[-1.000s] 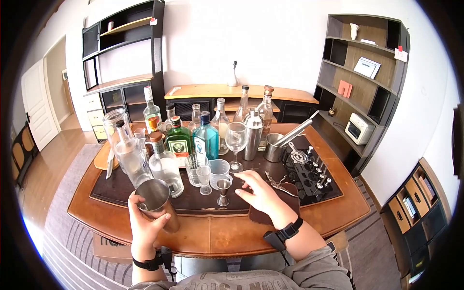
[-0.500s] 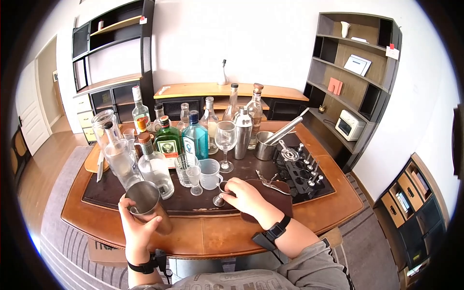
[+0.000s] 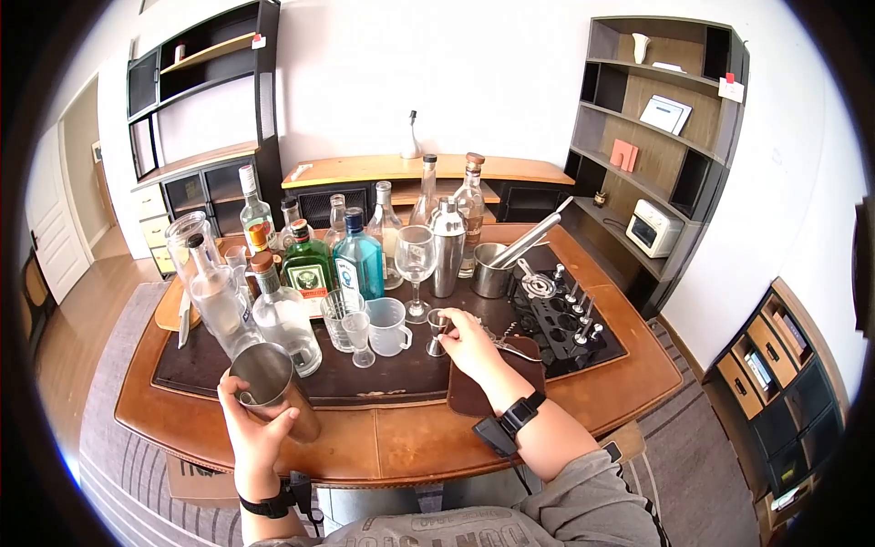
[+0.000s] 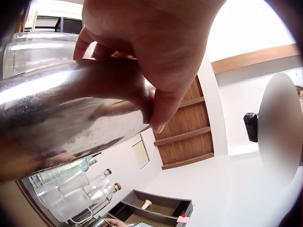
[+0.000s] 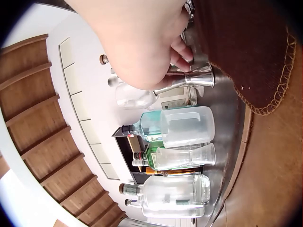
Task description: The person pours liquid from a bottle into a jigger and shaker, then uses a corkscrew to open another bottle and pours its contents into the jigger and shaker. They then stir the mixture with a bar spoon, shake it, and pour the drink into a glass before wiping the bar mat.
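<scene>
My left hand [image 3: 258,441] grips a metal shaker tin [image 3: 290,401] near its rim, over the table's front left; the tin [image 4: 71,109] fills much of the left wrist view. With thumb and fingers my right hand [image 3: 475,352] pinches the small steel jigger [image 3: 437,339] at its upper part. In the right wrist view the jigger [image 5: 201,77] seems upright at the dark mat's surface; whether it touches cannot be told. A clear plastic measuring cup [image 3: 389,328] and a small stemmed glass [image 3: 360,343] stand left of it, and a wine glass [image 3: 416,257] behind.
Several bottles, including a blue one [image 3: 359,259] and a green one [image 3: 308,266], crowd the left and middle. A closed shaker [image 3: 447,251], an ice bucket [image 3: 492,281] and a black tool rack [image 3: 565,319] stand right. A brown leather pad [image 3: 474,392] lies beneath my right forearm.
My right hand has reached the jigger, taken hold of it, and moved it right and back, away from the measuring cup. My left hand keeps its grip on the tin.
</scene>
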Demonstrator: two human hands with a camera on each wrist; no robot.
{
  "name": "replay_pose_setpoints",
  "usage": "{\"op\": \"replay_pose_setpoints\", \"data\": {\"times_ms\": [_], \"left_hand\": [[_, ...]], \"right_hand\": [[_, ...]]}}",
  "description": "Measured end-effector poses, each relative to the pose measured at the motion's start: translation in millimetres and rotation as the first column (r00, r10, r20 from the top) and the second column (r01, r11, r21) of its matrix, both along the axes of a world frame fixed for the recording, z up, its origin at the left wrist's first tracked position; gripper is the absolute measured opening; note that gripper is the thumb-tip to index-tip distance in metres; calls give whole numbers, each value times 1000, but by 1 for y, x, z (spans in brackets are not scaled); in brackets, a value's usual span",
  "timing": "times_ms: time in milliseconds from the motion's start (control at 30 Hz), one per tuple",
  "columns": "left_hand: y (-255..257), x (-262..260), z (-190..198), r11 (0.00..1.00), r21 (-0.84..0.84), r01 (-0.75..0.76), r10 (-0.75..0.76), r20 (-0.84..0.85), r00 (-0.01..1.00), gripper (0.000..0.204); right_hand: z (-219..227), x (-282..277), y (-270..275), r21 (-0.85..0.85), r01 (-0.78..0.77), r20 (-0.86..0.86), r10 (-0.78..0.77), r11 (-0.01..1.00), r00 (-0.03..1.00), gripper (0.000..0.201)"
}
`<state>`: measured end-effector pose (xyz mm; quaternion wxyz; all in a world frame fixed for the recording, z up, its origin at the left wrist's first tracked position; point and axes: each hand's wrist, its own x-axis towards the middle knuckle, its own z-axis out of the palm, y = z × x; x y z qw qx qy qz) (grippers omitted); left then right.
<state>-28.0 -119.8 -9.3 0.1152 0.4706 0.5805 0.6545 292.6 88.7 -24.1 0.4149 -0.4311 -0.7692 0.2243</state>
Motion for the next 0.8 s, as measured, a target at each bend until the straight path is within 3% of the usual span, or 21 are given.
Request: {"op": "replay_pose_setpoints", "data": {"times_ms": [133, 500, 633, 800], "left_hand": [[1, 4, 6, 992, 118, -55, 85, -264, 961, 67], [1, -1, -1, 996, 82, -26, 41, -182, 982, 67], [-1, 3, 4, 1000, 25, 5, -3, -52, 999, 74], [0, 1, 0, 1000, -12, -29, 28, -13, 1000, 76]], "right_hand": [[2, -2, -2, -54, -49, -124, 42, 997, 991, 50], [7, -4, -8, -175, -144, -168, 114, 974, 979, 58], [10, -5, -11, -205, -136, -129, 111, 969, 985, 62], [14, -4, -13, -227, -120, -62, 109, 966, 992, 67]]}}
